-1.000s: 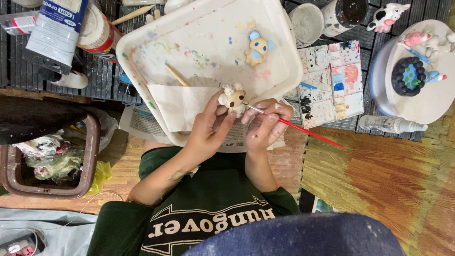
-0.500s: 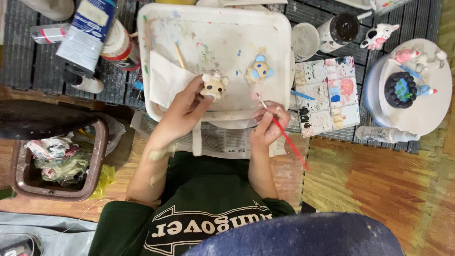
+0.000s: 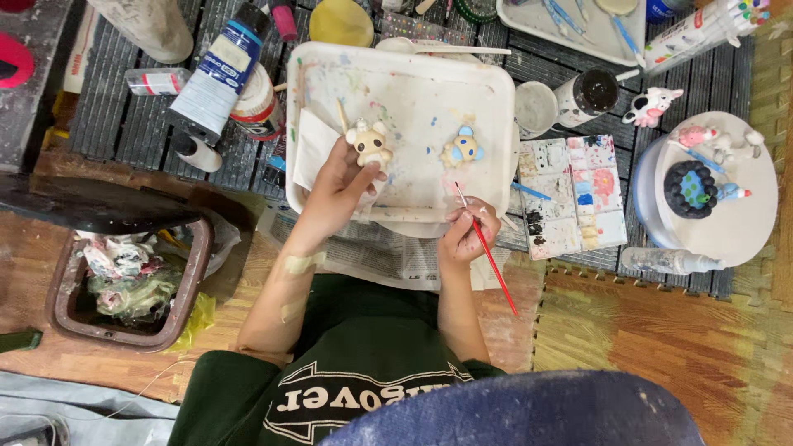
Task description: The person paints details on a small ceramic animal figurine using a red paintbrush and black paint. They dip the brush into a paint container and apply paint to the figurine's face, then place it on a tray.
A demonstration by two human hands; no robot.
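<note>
Craft studio: paint palette (image 3: 574,194), figurines (image 3: 652,105)

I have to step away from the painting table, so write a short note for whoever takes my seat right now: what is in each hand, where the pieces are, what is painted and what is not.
Left hand: holds the small cream figurine upright over the white tray.
Right hand: pinches a thin red-handled brush, tip pointing toward the tray, clear of the figurine.
Blue and yellow figurine lies on the tray, already coloured.
Paint palette sits right of the tray.
Done: the blue piece has colour. Left: the held figurine looks mostly unpainted cream.
</note>
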